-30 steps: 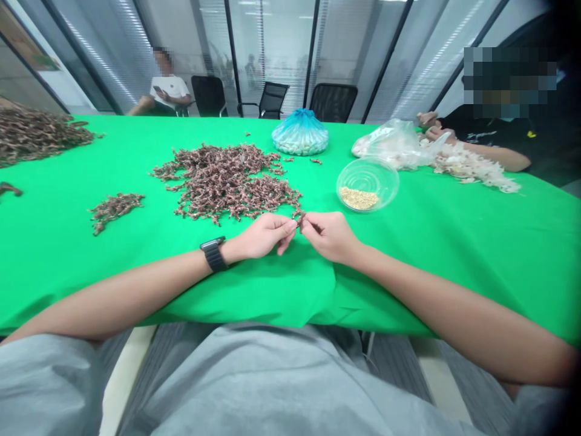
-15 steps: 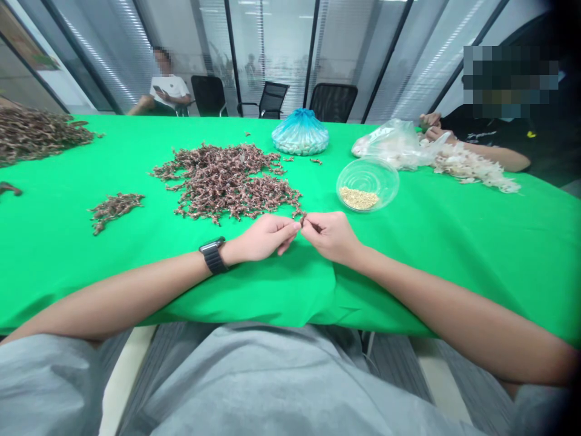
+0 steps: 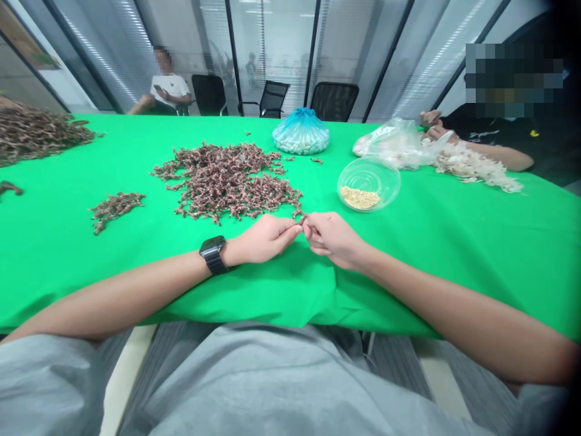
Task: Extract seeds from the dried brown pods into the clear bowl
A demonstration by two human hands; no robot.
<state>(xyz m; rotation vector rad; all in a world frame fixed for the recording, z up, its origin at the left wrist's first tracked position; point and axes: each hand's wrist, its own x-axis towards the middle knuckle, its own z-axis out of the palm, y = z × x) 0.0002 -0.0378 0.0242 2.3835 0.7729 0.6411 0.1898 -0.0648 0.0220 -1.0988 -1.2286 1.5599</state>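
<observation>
At 12 o'clock over the green worktop, left hand and right hand, fingers narrow, pinch small brown piece: left's 2 o'clock, right's 10; neither nearer, long axis unclear.

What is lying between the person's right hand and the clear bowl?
Only green cloth lies between the right hand and the clear bowl, as the head view shows.

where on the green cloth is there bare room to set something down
Widest bare patch: green cloth right of the clear bowl, between the pale scraps and the right forearm. Another lies between the small brown clump and the left forearm. Crowded: at the middle brown pile by the left hand, and where the plastic bag meets scraps.
</observation>
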